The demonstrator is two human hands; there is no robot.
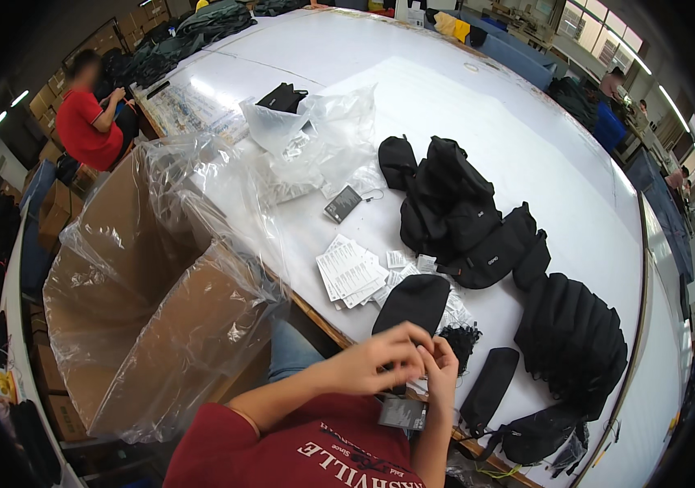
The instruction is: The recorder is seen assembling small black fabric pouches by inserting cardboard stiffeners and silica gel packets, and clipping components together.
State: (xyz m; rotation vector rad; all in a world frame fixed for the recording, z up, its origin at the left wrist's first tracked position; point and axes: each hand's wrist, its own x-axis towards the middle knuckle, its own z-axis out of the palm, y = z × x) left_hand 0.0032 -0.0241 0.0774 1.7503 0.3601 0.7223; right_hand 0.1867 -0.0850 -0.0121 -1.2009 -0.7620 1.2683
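My left hand (396,356) and my right hand (440,366) meet at the table's near edge, with fingers bent and tips pinched together. What lies between the fingertips is too small to make out. Just below them, in front of my shirt, hangs a dark grey hang tag (403,413); its string cannot be seen. A flat black pouch (413,305) lies right beyond my left hand. Beside my right hand is a bunch of black strings (461,346). Stacked white printed cards (349,272) and small white labels (400,260) lie farther off.
A large open cardboard box (111,268) lined with clear plastic stands at my left. Black bags lie in a pile (457,207) and a stacked row (571,337) at right. A clear plastic bag (315,130) and a dark tag (342,203) lie beyond. A person in red (91,122) sits far left.
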